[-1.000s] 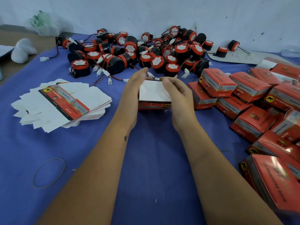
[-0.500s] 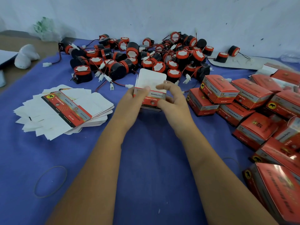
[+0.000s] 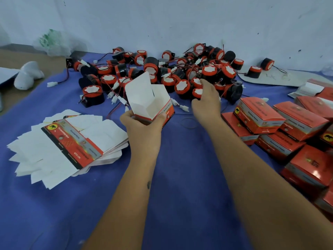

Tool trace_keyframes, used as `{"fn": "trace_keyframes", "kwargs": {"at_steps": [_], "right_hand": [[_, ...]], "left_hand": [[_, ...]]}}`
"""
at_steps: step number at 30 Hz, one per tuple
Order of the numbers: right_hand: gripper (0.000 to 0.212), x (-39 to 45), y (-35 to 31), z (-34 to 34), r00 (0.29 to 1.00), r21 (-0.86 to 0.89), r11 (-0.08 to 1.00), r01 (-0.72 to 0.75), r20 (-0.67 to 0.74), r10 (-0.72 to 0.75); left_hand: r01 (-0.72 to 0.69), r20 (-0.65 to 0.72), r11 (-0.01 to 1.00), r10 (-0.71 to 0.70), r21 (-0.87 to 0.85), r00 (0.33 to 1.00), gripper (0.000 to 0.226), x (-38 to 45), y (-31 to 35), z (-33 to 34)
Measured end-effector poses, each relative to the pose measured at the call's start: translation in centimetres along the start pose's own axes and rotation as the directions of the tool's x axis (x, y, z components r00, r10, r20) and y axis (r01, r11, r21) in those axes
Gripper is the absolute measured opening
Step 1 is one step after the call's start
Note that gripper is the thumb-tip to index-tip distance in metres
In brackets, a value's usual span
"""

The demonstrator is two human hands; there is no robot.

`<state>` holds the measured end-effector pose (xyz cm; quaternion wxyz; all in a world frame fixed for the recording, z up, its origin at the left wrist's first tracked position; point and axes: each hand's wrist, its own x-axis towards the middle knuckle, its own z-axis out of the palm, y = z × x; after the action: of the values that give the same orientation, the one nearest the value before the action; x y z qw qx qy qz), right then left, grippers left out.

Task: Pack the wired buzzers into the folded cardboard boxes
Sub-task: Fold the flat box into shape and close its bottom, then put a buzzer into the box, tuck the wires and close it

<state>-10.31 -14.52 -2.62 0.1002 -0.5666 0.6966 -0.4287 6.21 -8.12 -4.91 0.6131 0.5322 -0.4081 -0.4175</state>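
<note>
White flat cartons (image 3: pixel 68 143) lie at the left of the frame on the blue desk (image 3: pixel 180 204). In the centre, the left hand (image 3: pixel 142 123) grips an open box (image 3: pixel 153 103). The right hand (image 3: pixel 207 101), fingers relaxed, reaches into the buzzers (image 3: pixel 180 74) at top centre. Closed boxes (image 3: pixel 288 127) fill the right.

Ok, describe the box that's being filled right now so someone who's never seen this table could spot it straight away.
Start at the blue cloth, with the pile of red and black buzzers at its far side. Just in front of that pile, the left hand grips an open box. Unlike the closed red boxes stacked on the right, its lid stands up, showing a white, empty inside.
</note>
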Motion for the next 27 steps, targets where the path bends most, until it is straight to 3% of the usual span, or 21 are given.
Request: {"fn": "trace_keyframes", "kwargs": {"at_steps": [5,8,17,21,27], "right_hand": [[0.079,3.9,1.8,-0.7,0.944,-0.319,0.939,-0.129,0.249,0.214],[0.071,3.6,2.3,-0.6,0.962,-0.394,0.914,-0.097,0.200,0.188],[0.054,-3.3,0.6,0.9,1.000,-0.134,0.991,0.010,-0.014,-0.012],[0.074,-6.2,-0.3,0.3,0.997,0.087,0.995,0.057,-0.060,-0.051],[0.065,-10.6,-2.3,-1.4,0.915,0.285,0.944,0.167,-0.402,-0.040]], "left_hand": [[0.005,0.015,1.000,-0.005,0.012,1.000,0.062,0.5,-0.4,0.3],[-0.008,0.024,1.000,0.007,0.023,1.000,0.060,0.4,-0.5,0.3],[-0.039,-0.020,0.998,0.040,0.040,0.999,0.061,0.5,-0.2,0.1],[-0.076,-0.030,0.996,0.078,0.048,0.997,0.064,0.2,0.0,-0.1],[-0.149,0.098,0.975,0.134,0.167,0.986,0.071,-0.9,0.5,-1.6]]}}
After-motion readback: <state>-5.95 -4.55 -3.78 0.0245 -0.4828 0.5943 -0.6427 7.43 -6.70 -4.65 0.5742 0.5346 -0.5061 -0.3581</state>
